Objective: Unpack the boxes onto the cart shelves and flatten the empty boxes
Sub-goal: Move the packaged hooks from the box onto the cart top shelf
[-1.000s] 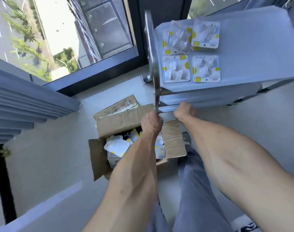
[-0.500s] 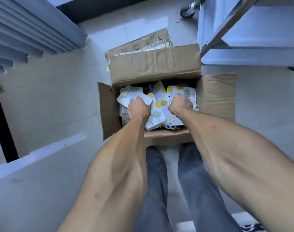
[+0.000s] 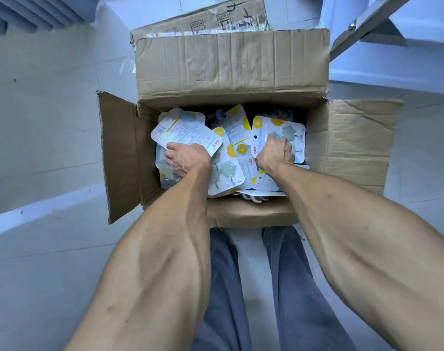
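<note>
Head view: both my hands are inside the open brown cardboard box [image 3: 231, 64]; left hand [image 3: 186, 159] grips a white-and-yellow blister card [image 3: 185, 133], right hand [image 3: 273, 154] pinches another card [image 3: 279, 130]; cart shelf [image 3: 403, 69] beyond the box's far-right corner.

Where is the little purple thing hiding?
In the head view, the purple thing peeks out near the far wall inside the open cardboard box, between two white-and-yellow blister packs, beyond the left hand.

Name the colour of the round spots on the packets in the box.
Yellow, on white packets; head view.
</note>
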Motion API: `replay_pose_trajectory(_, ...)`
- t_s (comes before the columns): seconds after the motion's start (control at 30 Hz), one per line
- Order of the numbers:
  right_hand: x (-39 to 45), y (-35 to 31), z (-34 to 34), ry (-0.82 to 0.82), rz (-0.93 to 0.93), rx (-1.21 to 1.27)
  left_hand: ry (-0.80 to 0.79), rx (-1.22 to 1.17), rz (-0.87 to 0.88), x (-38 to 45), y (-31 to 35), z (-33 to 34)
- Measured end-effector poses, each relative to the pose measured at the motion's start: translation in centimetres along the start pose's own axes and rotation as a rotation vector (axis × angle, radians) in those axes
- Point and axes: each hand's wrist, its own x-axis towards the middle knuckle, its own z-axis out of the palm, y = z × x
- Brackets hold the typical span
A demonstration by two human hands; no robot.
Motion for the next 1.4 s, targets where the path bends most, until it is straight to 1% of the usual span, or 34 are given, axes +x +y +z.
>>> replay_pose_trajectory(0.07, 0.5, -0.3, 0.3, -0.002, -0.021, 0.015, 0.004, -0.019, -0.021, 0.4, 0.8, 0.0)
replay_pose_trajectory(0.2, 0.6, -1.1, 0.2, -0.058, -0.032, 0.043, -0.043, -0.08, -0.028, -0.3, 2.1, 0.0)
replay_pose_trajectory(0.27, 0.7, -1.2, 0.0, -0.035, -0.024, 0.06, -0.067, -0.083, -0.079, -0.6, 2.8, 0.0)
replay_pose_trajectory(0.33, 1.1, -1.2, -0.4, -0.001, -0.008, 0.08, -0.099, -0.087, -0.173, -0.7, 3.5, 0.1)
replay_pose_trajectory(0.37, 1.4, -1.1, -0.7, 0.012, 0.003, 0.087, -0.091, -0.044, -0.166, -0.7, 3.6, 0.2)
replay_pose_trajectory(0.4, 1.7, -1.0, -0.8, 0.021, 0.016, 0.093, -0.069, 0.039, -0.094, -0.8, 3.6, 0.5)
replay_pose_trajectory(0.43, 2.1, -1.0, -0.9, 0.023, 0.029, 0.098, -0.038, 0.145, 0.038, -0.9, 3.5, 0.8)
replay_pose_trajectory(0.5, 2.7, -1.1, -0.9, 0.014, 0.048, 0.112, 0.003, 0.333, 0.363, -1.1, 3.4, 1.6)
replay_pose_trajectory(0.53, 3.0, -1.2, -0.9, 0.01, 0.049, 0.116, 0.003, 0.393, 0.484, -1.3, 3.5, 2.0)
replay_pose_trajectory(0.57, 3.2, -1.3, -0.8, 0.008, 0.043, 0.112, -0.007, 0.429, 0.556, -1.4, 3.7, 2.4)
replay_pose_trajectory(0.63, 3.4, -1.3, -0.7, 0.01, 0.018, 0.092, -0.048, 0.461, 0.592, -1.6, 4.4, 2.9)
replay_pose_trajectory(0.73, 3.8, -1.1, -0.6, 0.029, 0.012, 0.057, -0.139, 0.558, 0.581, -1.8, 5.4, 3.5)
replay_pose_trajectory(0.8, 4.0, -0.6, -0.7, 0.006, 0.079, 0.04, -0.193, 0.622, 0.517, -2.0, 5.9, 3.7)
replay_pose_trajectory(0.87, 4.2, 0.0, -0.7, -0.053, 0.144, 0.054, -0.23, 0.662, 0.415, -2.1, 6.1, 3.6)
replay_pose_trajectory(0.93, 4.3, 0.5, -0.6, -0.068, 0.144, 0.073, -0.257, 0.702, 0.387, -2.1, 6.1, 3.4)
replay_pose_trajectory(1.0, 4.3, 0.6, -0.6, -0.04, 0.123, 0.092, -0.263, 0.761, 0.445, -1.9, 6.2, 3.5)
replay_pose_trajectory(1.13, 3.8, -0.1, -0.8, -0.017, 0.117, 0.169, -0.185, 0.852, 0.593, -2.1, 6.7, 3.9)
replay_pose_trajectory(1.17, 3.6, -0.5, -0.8, -0.008, 0.106, 0.168, -0.186, 0.854, 0.642, -2.2, 6.9, 4.1)
replay_pose_trajectory(1.3, 2.8, -1.6, -0.5, 0.041, 0.102, 0.188, -0.24, 0.919, 0.878, -1.8, 7.3, 4.5)
replay_pose_trajectory(1.4, 2.4, -1.9, -0.7, 0.079, 0.163, 0.289, -0.286, 0.982, 0.945, -1.4, 7.3, 4.2)
